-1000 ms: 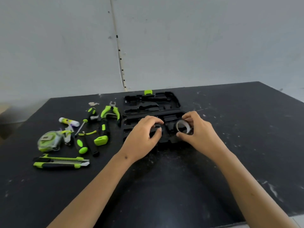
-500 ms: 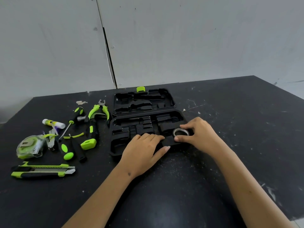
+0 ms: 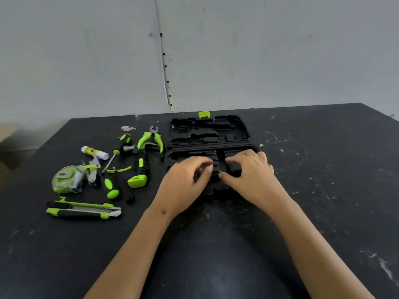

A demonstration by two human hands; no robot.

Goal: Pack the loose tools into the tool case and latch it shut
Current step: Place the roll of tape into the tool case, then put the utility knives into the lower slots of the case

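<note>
The black tool case lies open on the black table, its green latch at the far edge. Both hands hover over the near half. My left hand has curled fingers touching the moulded insert. My right hand faces it, thumb and fingertips down on the insert. The tape roll is hidden. Loose tools lie to the left: pliers, a hammer, a tape measure, a utility knife and screwdrivers.
A glue stick and small clippers lie among the tools. A grey wall stands just behind the table's far edge. Bare tabletop stretches to the right of the case.
My right hand has moved left from the case's near right corner to its middle, and the tape roll is no longer visible. My left hand has lifted off the front rim onto the insert.
</note>
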